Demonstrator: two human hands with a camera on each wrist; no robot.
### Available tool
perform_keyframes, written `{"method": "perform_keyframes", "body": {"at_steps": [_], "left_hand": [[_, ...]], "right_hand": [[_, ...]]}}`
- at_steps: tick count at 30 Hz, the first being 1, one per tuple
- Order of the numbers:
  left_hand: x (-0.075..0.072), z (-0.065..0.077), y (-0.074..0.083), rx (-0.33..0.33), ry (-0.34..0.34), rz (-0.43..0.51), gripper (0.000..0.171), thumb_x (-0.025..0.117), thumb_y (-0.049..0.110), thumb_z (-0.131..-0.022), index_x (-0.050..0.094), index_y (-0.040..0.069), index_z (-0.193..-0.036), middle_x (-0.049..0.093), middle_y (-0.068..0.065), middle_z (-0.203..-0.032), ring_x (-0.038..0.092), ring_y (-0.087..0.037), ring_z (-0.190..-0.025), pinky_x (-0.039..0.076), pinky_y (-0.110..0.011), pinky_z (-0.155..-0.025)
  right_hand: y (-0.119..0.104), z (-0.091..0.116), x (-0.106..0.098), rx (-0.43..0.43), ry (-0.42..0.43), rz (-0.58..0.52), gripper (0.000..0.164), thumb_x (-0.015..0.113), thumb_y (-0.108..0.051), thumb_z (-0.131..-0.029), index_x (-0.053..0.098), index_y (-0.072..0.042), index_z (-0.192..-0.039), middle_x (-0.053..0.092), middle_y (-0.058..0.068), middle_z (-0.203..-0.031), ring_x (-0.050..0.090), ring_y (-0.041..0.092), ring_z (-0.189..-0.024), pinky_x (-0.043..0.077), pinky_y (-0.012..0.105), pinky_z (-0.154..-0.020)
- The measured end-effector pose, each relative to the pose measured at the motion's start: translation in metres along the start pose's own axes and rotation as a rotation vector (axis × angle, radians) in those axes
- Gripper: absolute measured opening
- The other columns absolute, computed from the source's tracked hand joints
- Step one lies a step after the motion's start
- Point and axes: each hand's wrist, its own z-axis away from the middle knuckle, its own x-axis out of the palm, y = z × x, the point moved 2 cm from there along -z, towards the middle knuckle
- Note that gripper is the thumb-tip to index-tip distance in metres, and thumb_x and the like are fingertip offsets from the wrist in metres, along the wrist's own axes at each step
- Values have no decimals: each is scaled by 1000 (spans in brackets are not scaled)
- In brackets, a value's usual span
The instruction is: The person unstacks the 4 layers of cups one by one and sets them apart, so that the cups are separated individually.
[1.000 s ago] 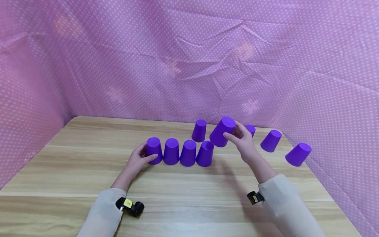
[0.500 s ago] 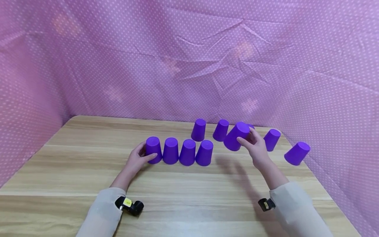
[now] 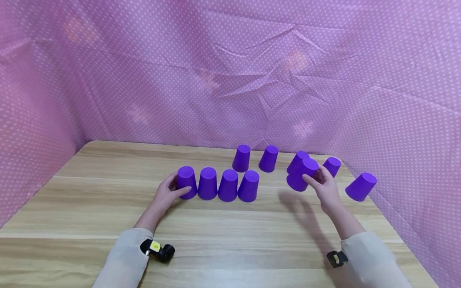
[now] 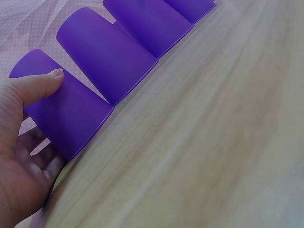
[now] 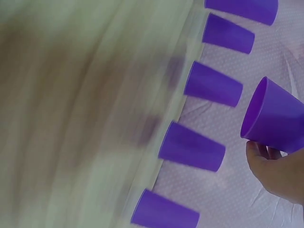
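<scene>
Upside-down purple cups stand on the wooden table. At the left end of a front row, my left hand (image 3: 167,196) holds the end cup (image 3: 186,180), thumb on its near side and fingers around its far side. That cup (image 4: 71,111) rests on the tabletop beside its neighbour in the left wrist view. My right hand (image 3: 325,190) grips another purple cup (image 3: 304,173) by its side, raised over the table with its mouth down. In the right wrist view this cup (image 5: 278,118) shows its open rim, clear of the row behind it.
Three more front-row cups (image 3: 228,185) stand side by side. Farther back is a spaced row of purple cups (image 3: 268,159), curving nearer at a cup (image 3: 361,187) by the right edge. A pink dotted cloth (image 3: 230,80) hangs around the wooden table (image 3: 216,240).
My right hand has carried its cup rightward and a little nearer, away from the front row and past the back-row cups. My left hand stays on its cup.
</scene>
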Motion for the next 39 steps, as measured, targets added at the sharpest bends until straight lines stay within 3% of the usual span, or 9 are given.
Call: {"method": "perform_keyframes", "body": {"at_steps": [5, 13, 16, 21, 24, 30, 33, 39], "left_hand": [[-1, -2, -2, -3, -4, -17, 69, 67, 15, -75, 30, 0, -131, 33, -24, -129, 29, -32, -120, 23, -38, -100], [0, -1, -3, 0, -3, 1, 69, 67, 14, -75, 30, 1, -132, 34, -24, -129, 30, -32, -119, 24, -38, -100], [1, 0, -2, 0, -1, 7, 68, 67, 13, -75, 31, 1, -131, 34, -24, -128, 31, -32, -118, 24, -38, -100], [1, 0, -1, 0, 2, 6, 67, 66, 13, -76, 31, 1, -131, 34, -24, -128, 31, -32, -119, 24, -37, -100], [1, 0, -2, -1, 1, 1, 68, 67, 13, -75, 31, 1, -131, 34, -24, -128, 31, -32, -119, 24, -37, -100], [1, 0, -3, 4, 3, -12, 68, 67, 14, -75, 31, 1, -131, 35, -24, -128, 31, -32, -118, 25, -38, -99], [1, 0, -3, 7, 1, -14, 68, 67, 15, -75, 31, 1, -131, 35, -24, -128, 31, -32, -118, 25, -38, -100], [1, 0, -2, 8, 4, -12, 67, 67, 14, -75, 32, 1, -131, 36, -24, -127, 32, -32, -118, 25, -38, -99]], "right_hand": [[7, 2, -15, 17, 55, 9, 36, 63, -8, -78, 47, -17, -109, 55, -15, -90, 48, 5, -87, 40, 12, -75], [17, 4, -39, 98, 121, 84, 55, 63, -12, -79, 36, -3, -125, 51, -16, -91, 45, 3, -90, 39, 14, -79], [43, -4, -58, 78, 131, 35, 55, 65, -12, -78, 39, -5, -125, 54, -9, -98, 47, 4, -92, 40, 17, -81], [106, -29, -99, 72, 191, -31, 56, 68, -14, -74, 43, -13, -124, 54, 0, -109, 49, 7, -96, 43, 13, -77], [124, -35, -113, 81, 238, -52, 55, 69, -14, -73, 43, -14, -122, 53, -1, -108, 49, 7, -96, 44, 11, -73], [121, -31, -124, 125, 231, -56, 69, 71, -17, -71, 34, -13, -129, 52, -3, -109, 48, 5, -97, 43, 11, -73], [114, -29, -127, 160, 206, 10, 76, 70, -21, -72, 26, -9, -133, 48, 3, -119, 47, 6, -102, 43, 16, -80], [114, -30, -135, 248, 239, 115, 88, 70, -32, -71, 17, -7, -136, 33, 18, -131, 42, 10, -108, 38, 22, -89]]}}
